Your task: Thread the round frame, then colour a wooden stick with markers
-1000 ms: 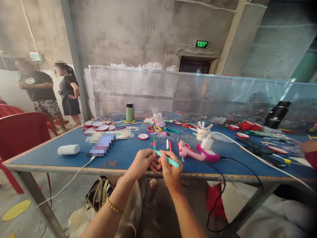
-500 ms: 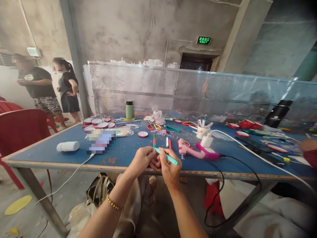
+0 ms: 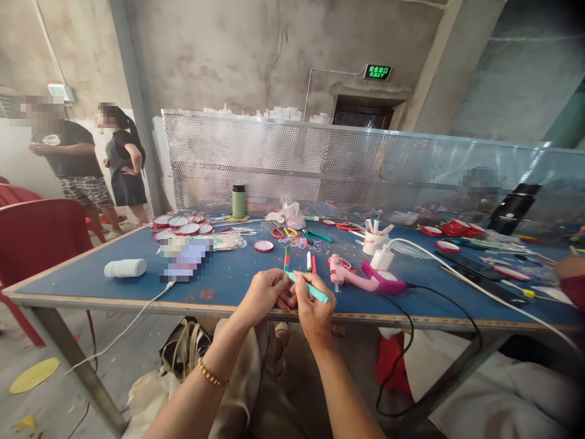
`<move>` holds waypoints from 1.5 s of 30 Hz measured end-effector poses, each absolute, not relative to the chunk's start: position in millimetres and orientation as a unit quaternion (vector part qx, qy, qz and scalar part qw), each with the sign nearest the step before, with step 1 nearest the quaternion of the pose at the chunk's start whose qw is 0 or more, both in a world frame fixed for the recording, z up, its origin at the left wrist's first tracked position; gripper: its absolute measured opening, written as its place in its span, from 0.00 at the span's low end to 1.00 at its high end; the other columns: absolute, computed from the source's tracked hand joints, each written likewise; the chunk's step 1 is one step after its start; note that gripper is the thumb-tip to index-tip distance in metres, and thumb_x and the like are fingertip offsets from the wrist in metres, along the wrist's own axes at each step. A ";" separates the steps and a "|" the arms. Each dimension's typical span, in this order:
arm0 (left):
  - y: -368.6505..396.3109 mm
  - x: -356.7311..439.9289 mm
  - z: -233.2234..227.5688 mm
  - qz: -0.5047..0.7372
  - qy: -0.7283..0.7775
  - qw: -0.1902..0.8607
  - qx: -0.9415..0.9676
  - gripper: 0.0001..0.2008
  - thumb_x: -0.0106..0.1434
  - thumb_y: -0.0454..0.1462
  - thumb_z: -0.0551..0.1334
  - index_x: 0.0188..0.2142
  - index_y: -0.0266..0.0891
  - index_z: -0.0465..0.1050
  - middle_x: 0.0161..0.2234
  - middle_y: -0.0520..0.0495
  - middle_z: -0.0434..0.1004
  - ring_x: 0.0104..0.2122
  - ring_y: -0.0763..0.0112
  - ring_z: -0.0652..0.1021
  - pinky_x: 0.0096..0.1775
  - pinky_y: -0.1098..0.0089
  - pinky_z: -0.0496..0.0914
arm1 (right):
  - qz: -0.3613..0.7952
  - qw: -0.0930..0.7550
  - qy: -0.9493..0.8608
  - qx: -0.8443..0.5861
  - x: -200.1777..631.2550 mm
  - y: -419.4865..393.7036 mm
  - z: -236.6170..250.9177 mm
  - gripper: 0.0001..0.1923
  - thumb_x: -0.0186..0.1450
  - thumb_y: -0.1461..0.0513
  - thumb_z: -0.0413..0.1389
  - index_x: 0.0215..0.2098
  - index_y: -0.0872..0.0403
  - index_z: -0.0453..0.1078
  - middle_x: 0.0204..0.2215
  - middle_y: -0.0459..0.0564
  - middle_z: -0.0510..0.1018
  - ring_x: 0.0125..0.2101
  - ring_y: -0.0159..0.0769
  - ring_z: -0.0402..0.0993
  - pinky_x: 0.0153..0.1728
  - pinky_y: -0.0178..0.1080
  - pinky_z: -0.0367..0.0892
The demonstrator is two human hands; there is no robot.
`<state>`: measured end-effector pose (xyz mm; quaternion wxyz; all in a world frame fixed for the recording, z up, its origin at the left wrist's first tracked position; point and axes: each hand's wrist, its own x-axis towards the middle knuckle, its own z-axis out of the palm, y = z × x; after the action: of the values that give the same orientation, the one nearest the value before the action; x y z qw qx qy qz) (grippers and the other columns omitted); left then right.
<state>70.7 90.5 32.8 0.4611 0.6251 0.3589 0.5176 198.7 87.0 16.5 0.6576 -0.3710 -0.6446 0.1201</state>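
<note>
- The right hand (image 3: 315, 311) is curled narrow around a teal marker (image 3: 311, 288), thumb and forefinger pinching it near its left end while the barrel slants off to the right past the knuckles.
- The left hand (image 3: 264, 295) is closed too, its fingertips (image 3: 284, 285) meeting the marker's tip; whatever small thing it pinches is too hidden to tell.
- Both hands hover at the near edge of the blue table (image 3: 91, 280), just in front of the fingers.
- Just beyond the fingertips lie a green-and-red marker (image 3: 286, 258), a white-and-green marker (image 3: 309, 261) and a red one (image 3: 314, 264) (all three side by side, pointing away).
- To the right of the right hand's fingers sits a pink glue gun (image 3: 343, 274), touching a magenta stand (image 3: 382, 281) with a black cord (image 3: 450, 305).
- Further off from the fingers: a white cup (image 3: 371, 242) of pens, scissors (image 3: 283, 232) and a green flask (image 3: 238, 202).
- Left of the left hand, well apart, lies a white bottle (image 3: 125, 267).
- A gold bracelet (image 3: 211, 377) circles the left wrist.
</note>
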 end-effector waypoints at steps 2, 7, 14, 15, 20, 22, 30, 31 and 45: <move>90.7 70.9 32.4 0.517 0.359 0.460 0.626 0.15 0.63 0.46 0.61 0.26 0.37 0.69 0.21 0.50 0.75 0.21 0.72 0.79 0.23 0.76 0.73 | 0.119 0.657 -0.645 -0.372 198.7 87.5 16.2 0.13 0.70 0.56 0.51 0.37 0.55 0.75 0.25 0.49 0.79 0.21 0.33 0.75 0.20 0.32 0.68; 89.9 71.5 32.8 0.516 0.363 0.461 0.624 0.16 0.62 0.46 0.61 0.26 0.37 0.68 0.20 0.50 0.75 0.20 0.72 0.78 0.22 0.76 0.72 | 0.113 0.658 -0.644 -0.374 198.5 87.6 17.0 0.13 0.70 0.56 0.52 0.36 0.54 0.75 0.24 0.49 0.79 0.21 0.33 0.75 0.19 0.33 0.68; 88.7 71.2 35.1 0.515 0.365 0.459 0.625 0.16 0.62 0.46 0.61 0.26 0.37 0.69 0.20 0.50 0.75 0.21 0.72 0.78 0.22 0.76 0.72 | 0.118 0.661 -0.640 -0.373 198.2 87.5 16.4 0.13 0.69 0.56 0.52 0.37 0.54 0.76 0.23 0.49 0.79 0.20 0.34 0.75 0.19 0.33 0.69; 88.6 71.2 35.2 0.514 0.365 0.460 0.625 0.16 0.62 0.46 0.61 0.26 0.36 0.69 0.20 0.50 0.75 0.21 0.72 0.78 0.22 0.76 0.72 | 0.120 0.663 -0.638 -0.373 198.3 87.8 15.9 0.13 0.69 0.56 0.52 0.37 0.54 0.76 0.24 0.49 0.79 0.20 0.34 0.75 0.19 0.33 0.69; 88.8 71.3 35.0 0.512 0.365 0.462 0.625 0.15 0.63 0.45 0.60 0.27 0.36 0.68 0.21 0.50 0.75 0.21 0.72 0.79 0.22 0.76 0.72 | 0.128 0.666 -0.633 -0.374 198.9 89.9 13.7 0.14 0.70 0.56 0.52 0.37 0.55 0.75 0.25 0.50 0.80 0.20 0.33 0.75 0.19 0.32 0.68; 88.9 71.4 34.8 0.511 0.364 0.462 0.626 0.14 0.63 0.44 0.60 0.27 0.37 0.68 0.21 0.49 0.75 0.21 0.72 0.79 0.22 0.76 0.72 | 0.130 0.666 -0.632 -0.375 199.1 90.5 13.1 0.14 0.70 0.55 0.52 0.37 0.55 0.75 0.25 0.50 0.80 0.20 0.33 0.75 0.19 0.32 0.68; 89.2 71.3 33.6 0.511 0.357 0.468 0.626 0.14 0.63 0.45 0.59 0.28 0.37 0.66 0.23 0.48 0.76 0.21 0.73 0.79 0.22 0.77 0.72 | 0.124 0.670 -0.626 -0.379 198.8 90.6 13.1 0.13 0.70 0.57 0.52 0.37 0.55 0.75 0.24 0.49 0.79 0.18 0.31 0.73 0.19 0.31 0.68; 89.4 71.3 33.4 0.511 0.356 0.467 0.627 0.14 0.63 0.45 0.59 0.28 0.36 0.67 0.23 0.48 0.76 0.21 0.73 0.79 0.22 0.77 0.72 | 0.122 0.672 -0.625 -0.378 198.7 90.7 13.1 0.13 0.70 0.57 0.52 0.36 0.56 0.75 0.24 0.49 0.79 0.18 0.30 0.72 0.19 0.31 0.68; 93.0 70.8 28.9 0.508 0.353 0.468 0.631 0.16 0.63 0.48 0.60 0.32 0.35 0.69 0.26 0.46 0.77 0.22 0.71 0.80 0.22 0.75 0.73 | 0.111 0.683 -0.618 -0.373 199.2 91.7 13.0 0.14 0.70 0.57 0.52 0.35 0.57 0.75 0.24 0.49 0.78 0.18 0.31 0.72 0.20 0.32 0.67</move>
<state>70.8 93.0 28.9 0.4682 0.6310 0.3534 0.5077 199.2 91.7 13.0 0.6831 -0.3731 -0.6180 0.1106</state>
